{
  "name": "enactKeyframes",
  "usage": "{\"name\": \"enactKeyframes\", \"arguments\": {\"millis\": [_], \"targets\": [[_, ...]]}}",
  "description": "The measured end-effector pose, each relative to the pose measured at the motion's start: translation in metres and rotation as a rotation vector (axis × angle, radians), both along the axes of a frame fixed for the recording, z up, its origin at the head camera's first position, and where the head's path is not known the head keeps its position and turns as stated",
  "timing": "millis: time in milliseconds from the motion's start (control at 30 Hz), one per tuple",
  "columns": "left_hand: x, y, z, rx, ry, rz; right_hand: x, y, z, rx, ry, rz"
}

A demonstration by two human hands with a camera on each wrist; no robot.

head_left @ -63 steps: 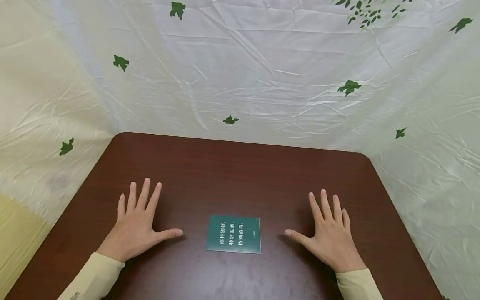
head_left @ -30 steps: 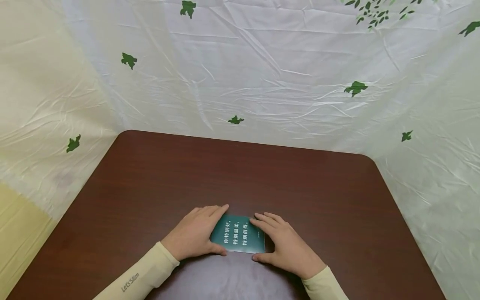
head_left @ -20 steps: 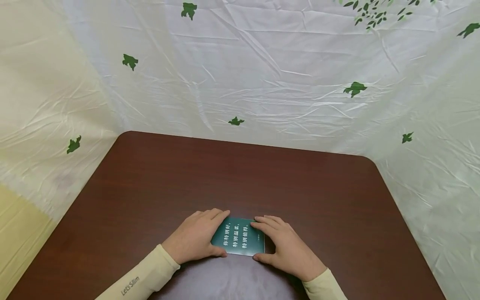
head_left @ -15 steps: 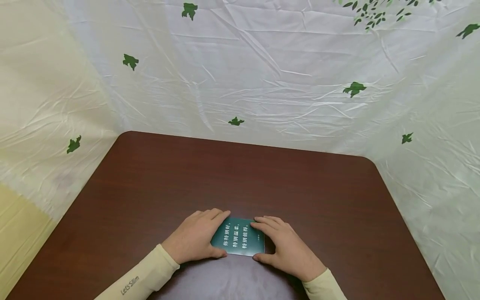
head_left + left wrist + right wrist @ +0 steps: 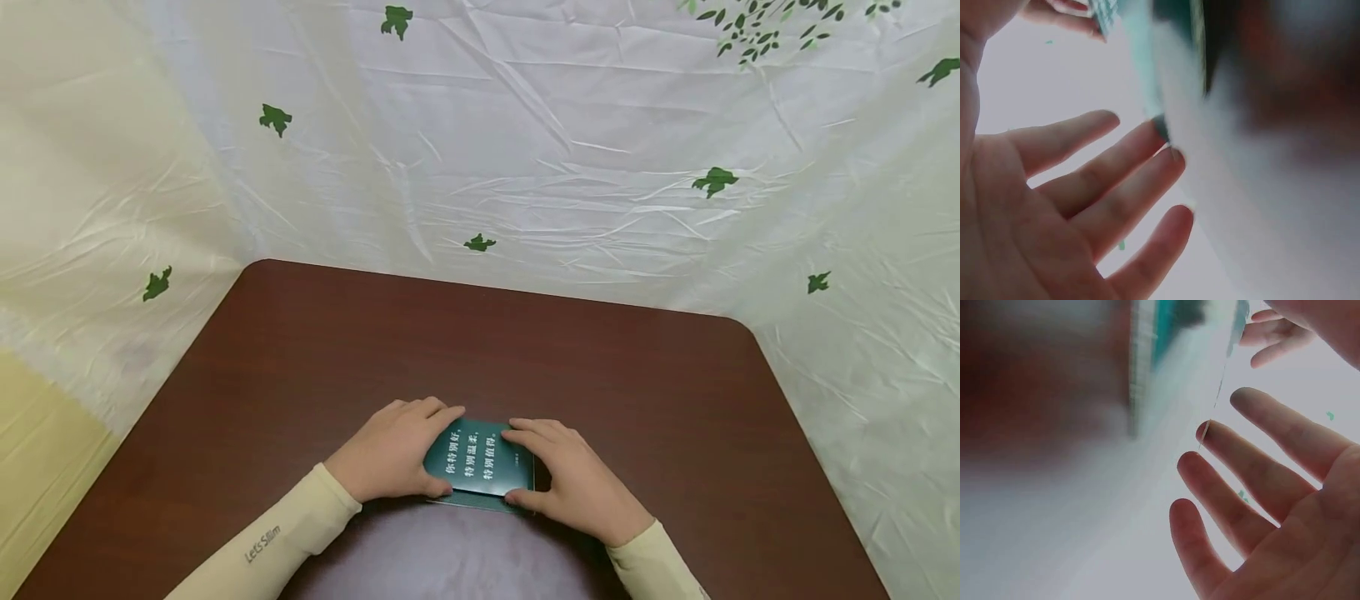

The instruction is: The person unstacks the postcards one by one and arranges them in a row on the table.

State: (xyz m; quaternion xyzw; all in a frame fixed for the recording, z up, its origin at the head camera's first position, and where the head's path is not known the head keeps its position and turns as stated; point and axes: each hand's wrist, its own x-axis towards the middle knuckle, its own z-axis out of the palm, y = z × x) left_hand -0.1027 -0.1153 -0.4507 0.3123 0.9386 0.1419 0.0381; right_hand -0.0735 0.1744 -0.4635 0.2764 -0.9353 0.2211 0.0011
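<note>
A dark green card [image 5: 480,462] with white Chinese characters is raised slightly off the table. Beneath it a second green piece [image 5: 480,502] shows as a strip along the near side. My left hand [image 5: 390,454] grips the card's left end, thumb at the near edge and index finger at the far edge. At the other end my right hand [image 5: 581,479] holds it the same way. In the left wrist view, two of the fingertips [image 5: 1169,159] are right at the card's thin edge. Fingertips [image 5: 1205,431] in the right wrist view also meet a thin edge.
A dark brown table [image 5: 480,342] with rounded far corners lies under the hands. Behind and beside it hangs a pale wrinkled cloth [image 5: 525,108] printed with green leaves, and it turns yellow at the lower left.
Both hands came in from far apart, fingers spread, to grip the green card at its two ends. The upper card has since risen, uncovering the green piece below.
</note>
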Motion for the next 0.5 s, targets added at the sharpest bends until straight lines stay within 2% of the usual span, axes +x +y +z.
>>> {"name": "enactKeyframes", "arguments": {"millis": [133,300,367,500], "targets": [[-0.018,-0.019,0.015,0.012,-0.054,0.055,-0.023,-0.022,0.013,0.014,-0.019,0.007],[-0.045,-0.054,0.026,0.069,-0.19,0.164,-0.061,-0.061,0.02,-0.007,-0.072,0.024],[-0.055,-0.07,0.027,0.096,-0.237,0.201,-0.076,-0.078,0.02,-0.009,-0.089,0.031],[-0.072,-0.102,0.024,0.159,-0.286,0.231,-0.101,-0.113,0.016,0.017,-0.11,0.038]]}}
